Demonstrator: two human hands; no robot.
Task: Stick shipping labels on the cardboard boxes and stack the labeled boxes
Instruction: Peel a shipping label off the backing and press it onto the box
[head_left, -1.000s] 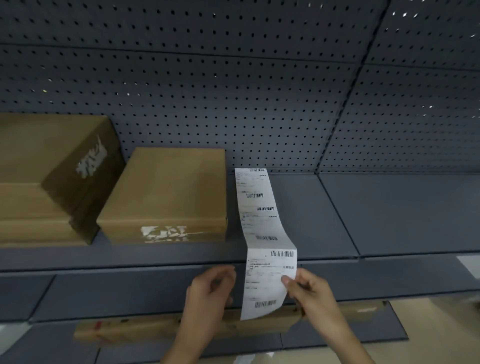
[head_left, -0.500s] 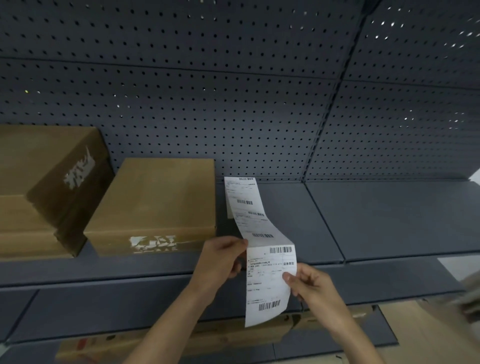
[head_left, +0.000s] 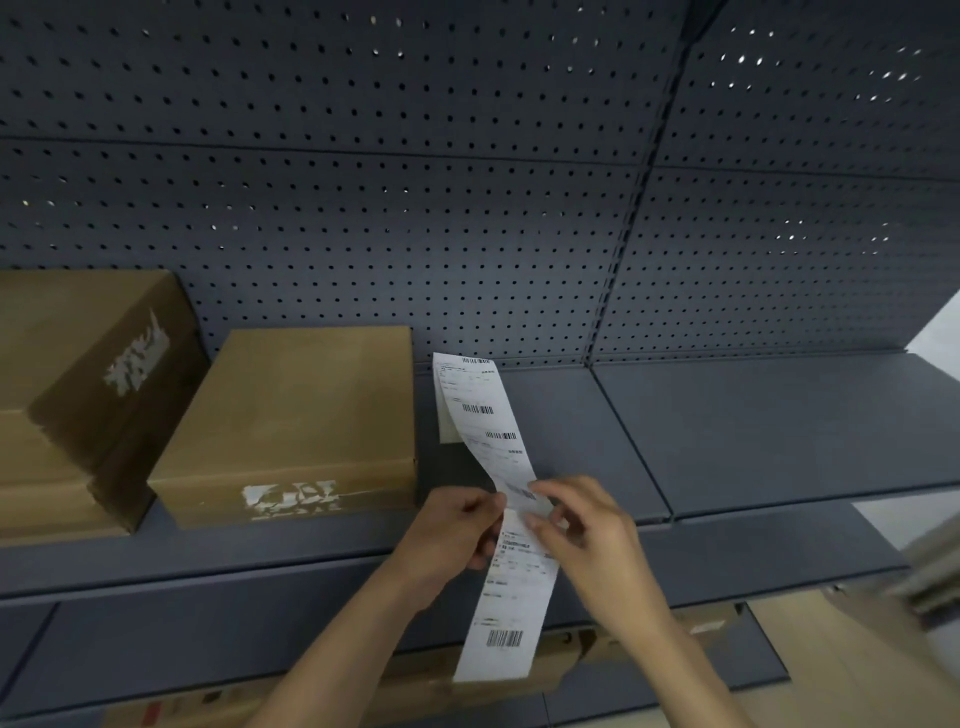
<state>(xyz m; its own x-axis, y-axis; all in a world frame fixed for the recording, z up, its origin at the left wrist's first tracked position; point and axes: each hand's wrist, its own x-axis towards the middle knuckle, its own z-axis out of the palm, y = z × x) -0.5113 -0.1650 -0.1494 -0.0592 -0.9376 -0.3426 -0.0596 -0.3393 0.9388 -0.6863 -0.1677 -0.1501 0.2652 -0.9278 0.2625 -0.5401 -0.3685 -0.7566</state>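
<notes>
Pinching is done on both edges of the label strip (head_left: 514, 577): the left hand (head_left: 457, 530) is curled onto its left edge and the right hand (head_left: 587, 535) is closed thumb-to-forefinger on its right edge. The fingertips are motion-blurred, so exact contact cannot be resolved. Since a second ago both hands have been moved up the strip, left first and then right, from the bottom label to the joint above it, nearer the front right corner of the flat box (head_left: 301, 410). The strip is now twisted at that joint. Judged: one label is being torn or peeled from the strip, nothing has been stuck yet, and stacking has not started. The strip's upper end is laid on the shelf (head_left: 753, 431) just right of the flat box, and its lower end is hung below and right of the box front. Barcodes are printed on every segment; small text lines are present but cannot be read. A torn white patch (head_left: 291, 499) is left on the flat box's front face, characters illegible. A second patch (head_left: 137, 358) is seen on the taller box (head_left: 88, 364) just left of the flat box, contact unclear. No brand can be read. A pegboard (head_left: 415, 208) is seen behind the flat box, and more cardboard (head_left: 415, 680) is glimpsed below it.
</notes>
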